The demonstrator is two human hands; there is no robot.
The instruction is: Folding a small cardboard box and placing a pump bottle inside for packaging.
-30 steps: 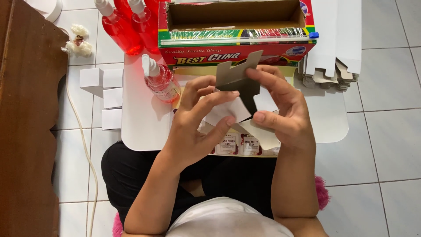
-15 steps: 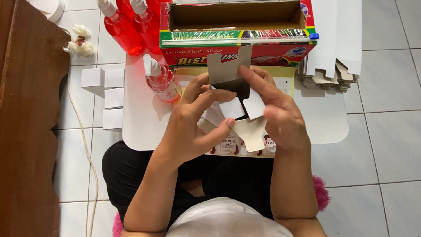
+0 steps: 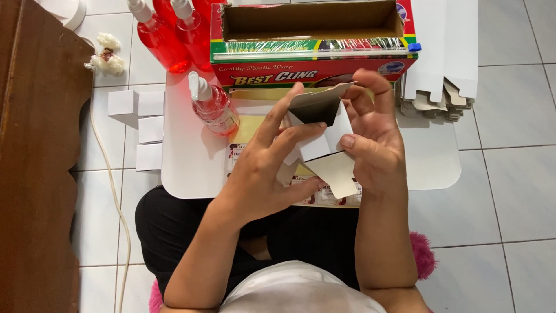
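Observation:
Both my hands hold a small white cardboard box (image 3: 322,134) above a white tray table (image 3: 191,156). The box is partly folded, its grey inside showing at the top and a loose flap hanging at the bottom. My left hand (image 3: 263,174) grips its left side, with fingers pressing on the top flap. My right hand (image 3: 373,136) holds its right side, thumb on the front face and fingers curled over the top. Beneath the hands lies a sheet of labels (image 3: 240,152).
A red spray bottle (image 3: 211,105) stands on the tray table, with more red bottles (image 3: 168,32) behind it. An open cling-wrap box (image 3: 313,40) lies across the back. Flat white box blanks (image 3: 443,52) are stacked at right, folded white boxes (image 3: 139,124) at left, beside a wooden cabinet (image 3: 35,174).
The tall grey flap that stood up has been folded down over the box. My right hand's fingers moved up over the top and the box turned slightly.

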